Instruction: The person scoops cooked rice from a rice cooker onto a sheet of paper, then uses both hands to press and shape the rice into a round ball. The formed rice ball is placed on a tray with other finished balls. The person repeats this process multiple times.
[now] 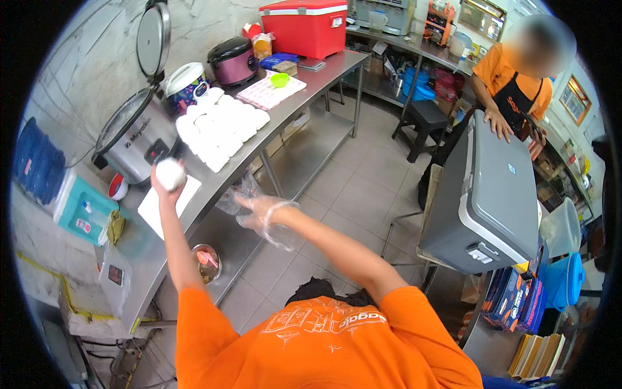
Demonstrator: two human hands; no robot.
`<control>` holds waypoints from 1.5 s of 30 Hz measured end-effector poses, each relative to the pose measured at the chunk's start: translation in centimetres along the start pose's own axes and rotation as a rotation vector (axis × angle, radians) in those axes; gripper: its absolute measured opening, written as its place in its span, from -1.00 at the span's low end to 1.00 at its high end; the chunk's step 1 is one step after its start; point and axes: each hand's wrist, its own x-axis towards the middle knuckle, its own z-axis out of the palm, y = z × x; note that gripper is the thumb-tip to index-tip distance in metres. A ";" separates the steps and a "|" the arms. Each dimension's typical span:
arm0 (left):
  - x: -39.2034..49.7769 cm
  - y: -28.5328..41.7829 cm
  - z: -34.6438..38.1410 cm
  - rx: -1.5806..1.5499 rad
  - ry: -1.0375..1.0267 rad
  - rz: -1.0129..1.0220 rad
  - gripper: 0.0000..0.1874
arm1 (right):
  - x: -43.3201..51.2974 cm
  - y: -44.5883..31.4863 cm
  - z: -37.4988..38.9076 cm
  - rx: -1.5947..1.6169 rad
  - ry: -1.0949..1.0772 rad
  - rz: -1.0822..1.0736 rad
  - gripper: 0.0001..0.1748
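My left hand (168,187) holds a round white bundle (170,174) above a white sheet (187,195) on the steel table. In a clear plastic glove, my right hand (260,211) is off the table's front edge, its fingers spread near a clear plastic bag (238,194); whether it grips the bag I cannot tell. Several white wrapped bundles (221,127) are heaped on the table beyond my left hand. Beside them stands a large steel rice cooker (141,131) with its lid (153,41) raised. A red and white bowl (118,186) sits near the cooker's base.
A purple rice cooker (234,63), a green bowl (280,80) on a patterned cloth and a red cooler (306,29) stand farther along the table. A metal bowl (206,262) is on the lower shelf. At right, a co-worker (515,92) touches a grey cooler (500,189).
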 end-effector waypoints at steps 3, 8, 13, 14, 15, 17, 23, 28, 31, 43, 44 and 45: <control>-7.5 -1.7 -2.2 -0.052 0.110 -0.085 -0.26 | -10.0 4.7 -0.3 0.306 0.015 -0.157 -0.24; -19.1 -13.0 -0.8 -0.042 0.161 -0.215 -0.32 | -37.0 9.9 -4.6 0.552 0.716 0.195 -0.54; -19.3 -27.2 7.4 -0.109 0.133 -0.462 -0.36 | -56.9 14.6 -11.5 -0.967 1.663 1.164 -0.63; -18.8 -28.9 9.3 -0.106 0.067 -0.496 -0.37 | -59.4 16.3 -12.7 -0.918 1.529 1.478 -0.65; -18.3 -30.4 11.2 -0.100 -0.036 -0.500 -0.36 | -61.6 17.9 -13.7 -0.716 1.442 1.419 -0.62; -17.9 -32.0 14.4 -0.075 -0.150 -0.496 -0.35 | -65.0 20.6 -15.1 -0.223 1.279 1.452 -0.55; -20.1 -33.3 19.2 -0.095 -0.126 -0.537 -0.32 | -67.3 23.0 -16.8 0.163 1.221 1.383 -0.40; -21.1 -32.9 19.7 -0.069 -0.113 -0.527 -0.32 | -67.1 19.8 -19.8 0.384 1.413 0.918 -0.27; -20.9 -32.6 20.2 -0.041 -0.117 -0.531 -0.32 | -67.7 18.1 -22.0 0.333 1.515 0.577 -0.13; -20.4 -33.2 24.8 -0.002 -0.151 -0.543 -0.29 | -63.3 19.7 -28.2 -0.067 1.218 0.454 -0.34; -20.5 -33.2 24.9 -0.007 -0.140 -0.540 -0.29 | -63.0 19.8 -28.6 -0.075 1.208 0.456 -0.34; -20.7 -33.3 25.0 0.007 -0.150 -0.514 -0.29 | -62.7 20.0 -28.9 -0.082 1.204 0.453 -0.34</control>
